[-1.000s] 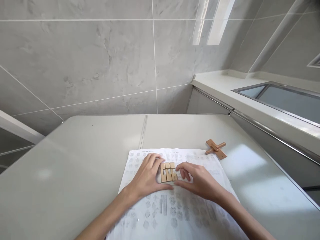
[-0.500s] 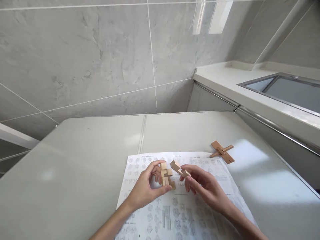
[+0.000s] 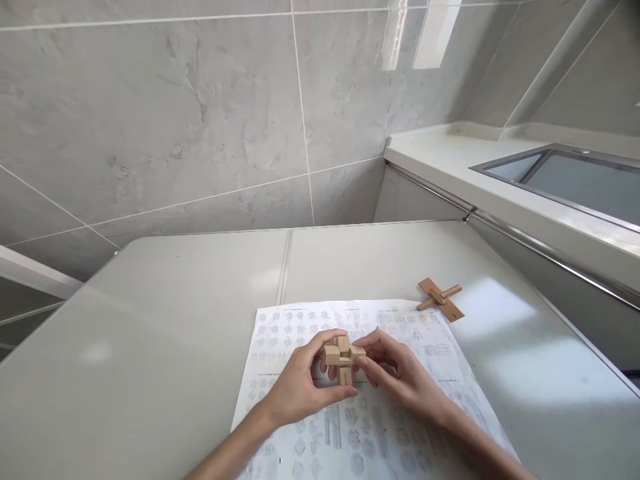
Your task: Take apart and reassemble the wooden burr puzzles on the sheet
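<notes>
Pale table (image 3: pixel 200 300), illegible printed sheet (image 3: pixel 320 437), left hand (image 3: pixel 303 383) and right hand (image 3: pixel 406 381) holding blocks (image 3: pixel 345 362)

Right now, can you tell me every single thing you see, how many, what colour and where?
Wooden blocks: several, exact count hidden, light tan, clustered between both hands
Printed sheet: one, white with grey drawings, on the table under the hands
Cross-shaped thing: one, brown, by the sheet's far right corner
Table: one, pale grey, in front
Tiled wall: several tiles, grey, beyond the table
Counter: one, white, right side
Framed inset: one, grey, in the counter
Rail: one, silver, below the counter's edge
Left hand: one, bare, holding the blocks' left side
Right hand: one, bare, fingers on the blocks' right side
</notes>
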